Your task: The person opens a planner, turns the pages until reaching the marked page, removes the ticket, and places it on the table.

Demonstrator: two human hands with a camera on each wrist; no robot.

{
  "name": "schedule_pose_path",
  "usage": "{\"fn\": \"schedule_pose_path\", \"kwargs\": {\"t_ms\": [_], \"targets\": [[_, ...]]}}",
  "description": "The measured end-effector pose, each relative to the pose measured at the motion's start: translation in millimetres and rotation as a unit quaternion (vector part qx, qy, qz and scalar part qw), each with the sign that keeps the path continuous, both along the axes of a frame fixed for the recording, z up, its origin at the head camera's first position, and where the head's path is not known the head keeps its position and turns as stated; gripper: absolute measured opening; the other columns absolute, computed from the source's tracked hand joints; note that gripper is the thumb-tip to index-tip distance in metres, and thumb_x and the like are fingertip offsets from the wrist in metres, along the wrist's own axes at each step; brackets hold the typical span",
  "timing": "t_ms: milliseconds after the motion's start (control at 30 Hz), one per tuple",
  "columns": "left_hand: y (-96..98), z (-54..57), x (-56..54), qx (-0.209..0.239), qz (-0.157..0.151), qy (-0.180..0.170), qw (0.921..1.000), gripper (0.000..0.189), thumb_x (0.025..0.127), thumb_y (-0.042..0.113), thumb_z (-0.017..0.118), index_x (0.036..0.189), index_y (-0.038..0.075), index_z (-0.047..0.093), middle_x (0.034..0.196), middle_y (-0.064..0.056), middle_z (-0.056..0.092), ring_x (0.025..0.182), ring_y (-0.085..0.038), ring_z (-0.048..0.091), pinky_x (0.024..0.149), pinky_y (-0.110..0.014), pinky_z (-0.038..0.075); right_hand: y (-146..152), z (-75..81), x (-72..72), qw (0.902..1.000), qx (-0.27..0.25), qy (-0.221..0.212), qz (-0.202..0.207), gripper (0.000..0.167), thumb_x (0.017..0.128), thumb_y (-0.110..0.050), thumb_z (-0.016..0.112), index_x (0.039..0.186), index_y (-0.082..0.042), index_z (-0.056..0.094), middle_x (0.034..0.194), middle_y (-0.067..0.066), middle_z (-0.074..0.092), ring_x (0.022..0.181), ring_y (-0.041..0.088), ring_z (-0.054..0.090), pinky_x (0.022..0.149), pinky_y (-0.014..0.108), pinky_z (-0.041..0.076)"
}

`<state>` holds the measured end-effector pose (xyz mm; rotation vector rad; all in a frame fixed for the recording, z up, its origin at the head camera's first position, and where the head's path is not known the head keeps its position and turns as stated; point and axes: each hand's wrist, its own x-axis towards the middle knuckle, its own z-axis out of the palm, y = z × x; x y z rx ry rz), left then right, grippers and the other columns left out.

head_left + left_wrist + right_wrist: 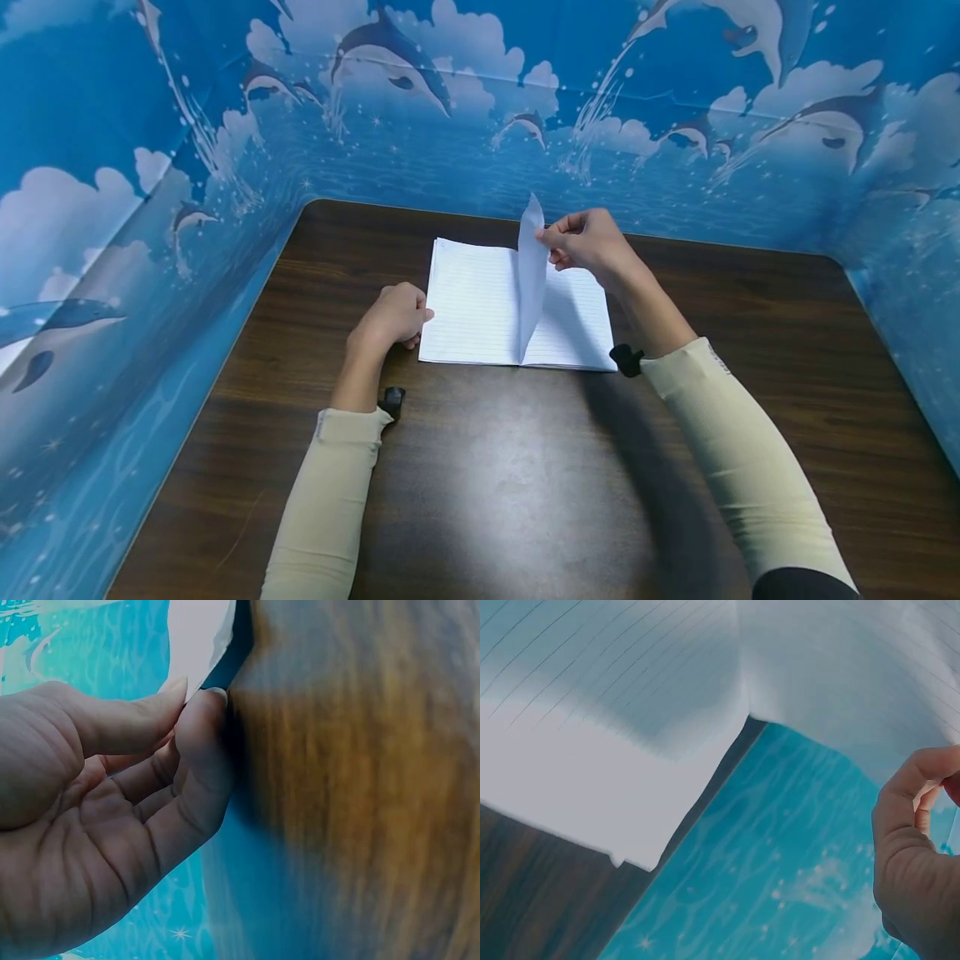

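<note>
An open notebook [472,304] with lined white pages lies on the dark wooden table. One page [531,267] stands up near the spine, and my right hand [592,243] pinches its outer edge between thumb and fingers. In the right wrist view, that lifted page [832,682] curves over toward the hand [922,832], whose fingertips are partly cut off by the frame. At the notebook's left edge is my left hand [392,318]. The left wrist view has its thumb and index finger pinching a white paper edge [199,645], the other fingers curled below.
Wood-patterned tabletop [480,483] surrounds the notebook, with a bright light reflection in front. A blue curtain [465,158] printed with dolphins and clouds hangs along the table's far and side edges. The right arm throws a shadow over the right page and table.
</note>
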<state>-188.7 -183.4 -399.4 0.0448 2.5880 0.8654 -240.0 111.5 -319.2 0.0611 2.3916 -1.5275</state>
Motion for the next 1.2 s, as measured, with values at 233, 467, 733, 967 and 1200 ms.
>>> {"fn": "schedule_pose_path", "kwargs": {"t_ms": [233, 467, 733, 967, 1200], "targets": [[0.7, 0.4, -0.7, 0.01, 0.005, -0.008, 0.9999, 0.036, 0.113, 0.016, 0.054, 0.08, 0.005, 0.057, 0.067, -0.01, 0.064, 0.056, -0.018, 0.064, 0.06, -0.03, 0.052, -35.5, 1.5, -1.5, 0.999, -0.009, 0.011, 0.043, 0.03, 0.106, -0.027, 0.071, 0.11, 0.004, 0.072, 0.083, 0.004, 0.068, 0.072, 0.013, 0.065, 0.071, 0.027, 0.061], [-5.7, -2.6, -4.1, 0.027, -0.009, -0.011, 0.9995, 0.038, 0.113, 0.015, 0.054, 0.077, 0.004, 0.058, 0.065, -0.008, 0.063, 0.055, -0.016, 0.062, 0.06, -0.029, 0.051, -79.6, -10.3, -4.0, 0.9973, 0.022, 0.023, 0.066, 0.026, 0.104, -0.023, 0.073, 0.095, 0.001, 0.074, 0.075, 0.002, 0.065, 0.067, 0.011, 0.062, 0.074, 0.033, 0.061], [-5.8, -4.1, -8.4, 0.033, -0.011, -0.016, 0.9992, 0.038, 0.111, 0.014, 0.056, 0.075, 0.003, 0.061, 0.059, -0.004, 0.062, 0.052, -0.012, 0.061, 0.056, -0.025, 0.05, -120.6, -35.5, -3.1, 0.9921, 0.086, 0.041, 0.082, 0.028, 0.103, -0.021, 0.072, 0.078, -0.007, 0.069, 0.062, -0.002, 0.061, 0.057, 0.008, 0.06, 0.059, 0.021, 0.056], [-5.2, -1.7, -7.6, 0.052, -0.001, -0.02, 0.9984, 0.041, 0.111, 0.011, 0.053, 0.071, 0.003, 0.06, 0.057, -0.002, 0.059, 0.051, -0.01, 0.061, 0.057, -0.025, 0.054, -141.7, -59.7, -7.2, 0.9836, 0.154, 0.046, 0.082, 0.036, 0.103, -0.024, 0.072, 0.07, -0.012, 0.066, 0.055, -0.006, 0.057, 0.051, 0.008, 0.054, 0.056, 0.021, 0.045], [-7.3, -0.8, -7.1, 0.082, 0.008, -0.042, 0.9957, 0.048, 0.116, 0.017, 0.041, 0.074, 0.003, 0.061, 0.057, -0.001, 0.059, 0.05, -0.011, 0.06, 0.056, -0.026, 0.054, -149.9, -107.0, -25.8, 0.9765, 0.169, 0.053, 0.122, 0.033, 0.099, -0.03, 0.072, 0.069, -0.018, 0.066, 0.056, -0.007, 0.059, 0.054, 0.009, 0.052, 0.055, 0.025, 0.041]]}}
